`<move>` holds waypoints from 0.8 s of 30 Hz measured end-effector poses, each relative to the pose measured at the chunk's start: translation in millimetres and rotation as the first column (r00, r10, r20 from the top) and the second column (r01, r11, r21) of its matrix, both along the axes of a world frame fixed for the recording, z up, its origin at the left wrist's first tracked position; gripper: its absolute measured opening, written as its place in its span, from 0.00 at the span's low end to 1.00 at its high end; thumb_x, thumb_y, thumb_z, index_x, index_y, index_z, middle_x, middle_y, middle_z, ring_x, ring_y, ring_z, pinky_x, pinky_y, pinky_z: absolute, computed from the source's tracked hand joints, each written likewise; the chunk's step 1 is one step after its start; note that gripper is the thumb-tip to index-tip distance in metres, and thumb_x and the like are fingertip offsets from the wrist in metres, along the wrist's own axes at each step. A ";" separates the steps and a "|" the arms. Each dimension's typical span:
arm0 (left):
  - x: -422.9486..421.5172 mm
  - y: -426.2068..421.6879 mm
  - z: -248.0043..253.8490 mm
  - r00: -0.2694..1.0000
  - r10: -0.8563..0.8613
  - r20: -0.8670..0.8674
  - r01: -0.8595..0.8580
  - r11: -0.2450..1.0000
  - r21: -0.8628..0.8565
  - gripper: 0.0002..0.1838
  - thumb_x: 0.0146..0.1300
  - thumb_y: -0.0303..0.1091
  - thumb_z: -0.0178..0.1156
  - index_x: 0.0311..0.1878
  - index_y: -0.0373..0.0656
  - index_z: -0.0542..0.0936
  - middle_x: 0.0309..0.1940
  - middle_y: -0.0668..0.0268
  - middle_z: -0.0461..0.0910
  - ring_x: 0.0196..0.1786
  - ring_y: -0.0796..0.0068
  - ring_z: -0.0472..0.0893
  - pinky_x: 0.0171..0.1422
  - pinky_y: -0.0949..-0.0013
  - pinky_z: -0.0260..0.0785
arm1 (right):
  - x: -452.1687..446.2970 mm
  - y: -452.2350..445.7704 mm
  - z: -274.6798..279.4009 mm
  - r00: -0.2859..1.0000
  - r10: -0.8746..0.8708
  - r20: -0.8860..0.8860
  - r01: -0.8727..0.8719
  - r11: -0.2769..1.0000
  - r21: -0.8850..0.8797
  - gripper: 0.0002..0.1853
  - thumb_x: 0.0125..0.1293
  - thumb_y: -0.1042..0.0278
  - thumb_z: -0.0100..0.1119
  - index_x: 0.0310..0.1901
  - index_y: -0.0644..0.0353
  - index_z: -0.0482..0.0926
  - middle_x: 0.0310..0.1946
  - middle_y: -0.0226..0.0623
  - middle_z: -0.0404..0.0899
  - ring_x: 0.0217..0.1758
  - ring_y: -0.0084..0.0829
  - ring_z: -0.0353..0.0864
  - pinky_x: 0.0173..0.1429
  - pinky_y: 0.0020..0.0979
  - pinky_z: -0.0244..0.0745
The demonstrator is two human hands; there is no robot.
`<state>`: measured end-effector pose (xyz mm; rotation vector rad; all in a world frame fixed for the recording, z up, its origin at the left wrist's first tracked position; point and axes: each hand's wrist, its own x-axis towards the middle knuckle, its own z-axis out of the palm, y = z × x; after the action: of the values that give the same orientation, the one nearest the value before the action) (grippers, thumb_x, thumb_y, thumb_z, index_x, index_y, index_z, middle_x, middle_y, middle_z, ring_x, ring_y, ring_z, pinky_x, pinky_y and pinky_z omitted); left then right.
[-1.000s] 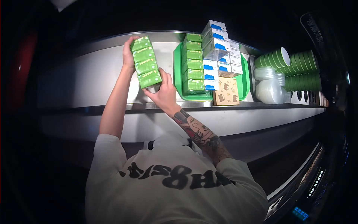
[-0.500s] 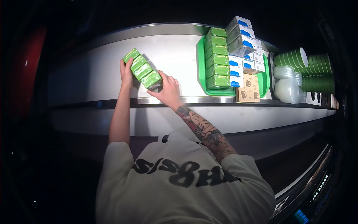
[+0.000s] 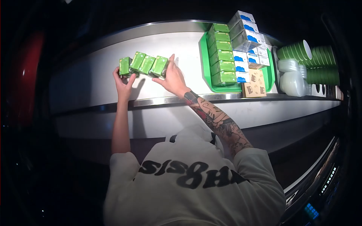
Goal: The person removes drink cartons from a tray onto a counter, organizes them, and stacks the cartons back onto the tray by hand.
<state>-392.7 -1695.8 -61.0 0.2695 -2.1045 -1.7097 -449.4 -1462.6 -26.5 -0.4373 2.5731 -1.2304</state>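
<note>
Above the left part of the counter, my left hand (image 3: pixel 123 83) grips a small green pack (image 3: pixel 125 66) between thumb and fingers. A row of three similar green packs (image 3: pixel 146 64) leans beside it, with a narrow gap at the top. My right hand (image 3: pixel 174 78) closes around the right-hand end of that row, thumb below and fingers along the side. The packs look shiny and wrapped; what is inside them does not show. Whether their undersides touch the counter, I cannot tell.
To the right, a green tray (image 3: pixel 204 67) holds stacked green packs (image 3: pixel 222 55) and white-and-blue boxes (image 3: pixel 247 30). A brown patterned box (image 3: pixel 255 86) sits at its front edge. Beyond are green paper cups (image 3: pixel 298 51) and clear plastic lids (image 3: pixel 292 87). A metal edge (image 3: pixel 158 101) runs along the counter.
The slanted row of green packs has been swung more level. Its leftmost pack has separated slightly and moved left and down with my left hand; my right hand has risen a little.
</note>
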 end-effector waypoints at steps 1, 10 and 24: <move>6.3 3.3 1.3 0.996 -0.007 0.086 0.014 0.996 -0.089 0.48 0.55 0.37 0.78 0.71 0.36 0.57 0.63 0.53 0.68 0.62 0.63 0.73 0.68 0.61 0.66 | 5.8 -3.7 9.5 0.999 -0.027 -0.021 0.028 0.997 0.070 0.67 0.52 0.50 0.78 0.74 0.82 0.37 0.66 0.64 0.64 0.68 0.55 0.70 0.71 0.43 0.69; -14.0 27.4 1.9 0.962 0.270 0.043 -0.252 0.935 -0.250 0.76 0.45 0.42 0.83 0.78 0.35 0.29 0.78 0.39 0.38 0.80 0.45 0.48 0.83 0.50 0.44 | -52.8 -50.0 -0.5 0.997 0.014 0.073 -0.012 1.000 -0.029 0.64 0.47 0.59 0.81 0.73 0.85 0.44 0.62 0.67 0.66 0.66 0.58 0.72 0.68 0.39 0.73; -95.6 -28.7 -37.1 0.879 0.465 0.105 -0.383 0.820 -0.425 0.78 0.46 0.52 0.81 0.74 0.19 0.29 0.78 0.32 0.31 0.83 0.42 0.36 0.86 0.52 0.27 | -39.0 -90.8 -19.4 0.924 -0.212 0.318 0.367 0.729 -0.578 0.22 0.61 0.84 0.56 0.58 0.74 0.73 0.57 0.55 0.79 0.58 0.39 0.84 0.59 0.31 0.81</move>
<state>-488.3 -1724.5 -98.0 0.7594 -2.2548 -1.0076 -488.4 -1553.4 -45.9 0.0193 2.0175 -2.1293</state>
